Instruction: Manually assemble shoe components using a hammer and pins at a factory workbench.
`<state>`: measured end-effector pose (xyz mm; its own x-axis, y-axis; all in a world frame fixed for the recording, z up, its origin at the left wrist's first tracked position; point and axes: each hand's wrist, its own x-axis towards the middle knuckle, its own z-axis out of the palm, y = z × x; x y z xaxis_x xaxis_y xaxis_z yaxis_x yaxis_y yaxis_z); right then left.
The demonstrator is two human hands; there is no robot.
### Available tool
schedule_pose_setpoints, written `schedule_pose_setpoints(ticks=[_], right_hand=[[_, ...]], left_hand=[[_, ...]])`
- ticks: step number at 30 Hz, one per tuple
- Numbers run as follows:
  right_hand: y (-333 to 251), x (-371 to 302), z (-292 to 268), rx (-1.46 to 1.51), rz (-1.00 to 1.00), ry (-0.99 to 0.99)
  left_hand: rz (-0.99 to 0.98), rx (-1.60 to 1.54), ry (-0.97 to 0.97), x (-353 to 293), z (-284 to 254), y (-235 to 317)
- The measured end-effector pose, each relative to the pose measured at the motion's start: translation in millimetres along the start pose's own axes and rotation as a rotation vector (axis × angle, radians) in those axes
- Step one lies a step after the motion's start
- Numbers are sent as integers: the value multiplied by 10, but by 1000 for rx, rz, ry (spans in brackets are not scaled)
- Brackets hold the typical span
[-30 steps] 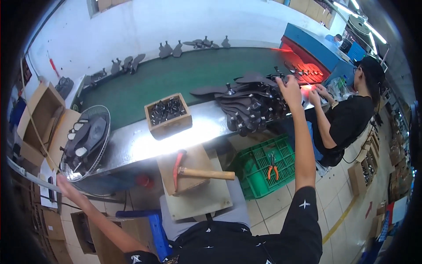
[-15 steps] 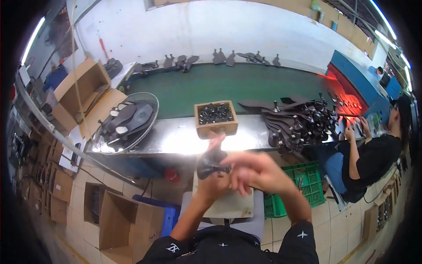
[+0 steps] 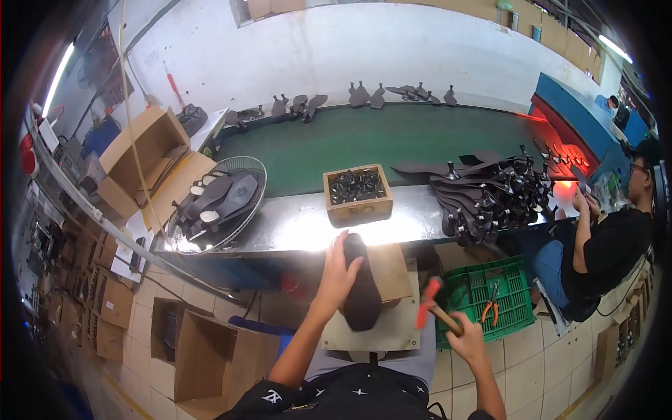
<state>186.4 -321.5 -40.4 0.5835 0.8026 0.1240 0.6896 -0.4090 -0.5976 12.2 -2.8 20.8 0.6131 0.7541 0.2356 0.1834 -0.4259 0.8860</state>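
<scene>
A dark shoe sole (image 3: 362,301) lies lengthwise over the pale board (image 3: 336,337) across my lap. My left hand (image 3: 339,271) grips its far end, with the thumb laid across the top. Away to the right, my right hand (image 3: 467,339) is closed around the wooden handle of a hammer (image 3: 446,318). The hammer's red head is raised near the board's right edge and slightly blurred. A tan block (image 3: 392,273) sits on the board just right of the sole.
On the bench are a wooden box (image 3: 358,210) of small black parts, a wire basket (image 3: 260,203) of soles and a sole pile (image 3: 483,199). A green crate (image 3: 514,308) holds orange-handled pliers (image 3: 491,308). A co-worker (image 3: 609,238) sits at right; cardboard boxes (image 3: 203,357) stand lower left.
My hands were together over my lap around a dark piece. They have parted: the sole now lies on the board under my left hand, and my right hand has moved right, holding the hammer.
</scene>
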Motion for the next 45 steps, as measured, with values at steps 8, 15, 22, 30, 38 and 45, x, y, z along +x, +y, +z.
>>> schedule_pose_setpoints(ticks=[8,15,22,30,38,45], right_hand=[[-269,-1067,220,1211,532,260],[-168,-871,432,1215,502,407],[-164,-448,216,1138,369,389],[-820,427,-323,1087,40,295],[-1830,837,-162,1171,-98,67],[-1873,808,40,1312,-43,-2]], left_hand=[[317,259,65,1733,234,-249],[546,970,-119,2794,585,-503],[548,601,-14,2595,353,-534],[104,-484,-194,1146,135,545],[418,-531,24,-242,109,750],[393,-291,42,-277,-92,465]])
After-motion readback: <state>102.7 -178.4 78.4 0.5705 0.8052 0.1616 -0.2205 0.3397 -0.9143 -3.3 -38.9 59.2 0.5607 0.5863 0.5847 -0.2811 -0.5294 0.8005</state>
